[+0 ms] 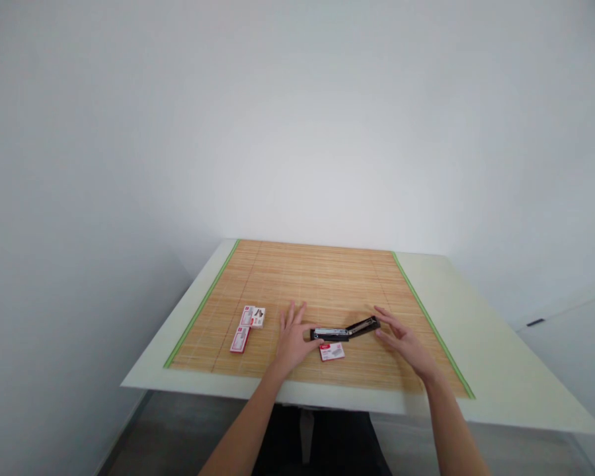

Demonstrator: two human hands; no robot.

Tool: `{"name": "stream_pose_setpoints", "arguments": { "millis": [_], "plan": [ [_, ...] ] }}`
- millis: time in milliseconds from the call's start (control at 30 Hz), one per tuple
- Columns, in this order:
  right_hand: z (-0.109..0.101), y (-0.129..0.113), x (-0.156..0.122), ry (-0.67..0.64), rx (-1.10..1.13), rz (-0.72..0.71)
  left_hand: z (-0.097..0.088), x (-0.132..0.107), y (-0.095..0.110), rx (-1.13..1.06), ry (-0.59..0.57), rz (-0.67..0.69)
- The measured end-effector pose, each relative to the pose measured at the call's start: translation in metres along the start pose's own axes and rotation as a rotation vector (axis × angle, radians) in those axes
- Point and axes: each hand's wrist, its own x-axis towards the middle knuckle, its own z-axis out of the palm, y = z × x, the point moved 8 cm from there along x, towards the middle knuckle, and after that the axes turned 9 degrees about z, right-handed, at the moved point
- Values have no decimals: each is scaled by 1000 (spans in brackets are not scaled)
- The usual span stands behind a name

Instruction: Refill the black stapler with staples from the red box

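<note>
Both forearms are bare, with no sleeves visible. The left hand and the right hand wear no gloves, rings or watch. Below the table, dark clothing shows.

A woven bamboo mat with green edging covers the middle of a pale table. Two small red-and-white boxes lie near the mat's front left corner. A plain white wall rises behind.
</note>
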Motion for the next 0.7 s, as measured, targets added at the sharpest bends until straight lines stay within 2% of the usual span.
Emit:
{"name": "stream_pose_setpoints", "arguments": {
  "millis": [133,267,533,700],
  "plan": [
    [16,-34,9,-91,-71,-87,-1,0,0,-11,3,-3],
    [47,-58,14,-168,-108,-159,-3,0,2,-8,16,4],
    [106,-71,25,-189,-154,-239,-4,1,3,-5,20,3],
    [125,-78,31,-187,-159,-256,-2,1,1,-25,21,3]
  ]
}}
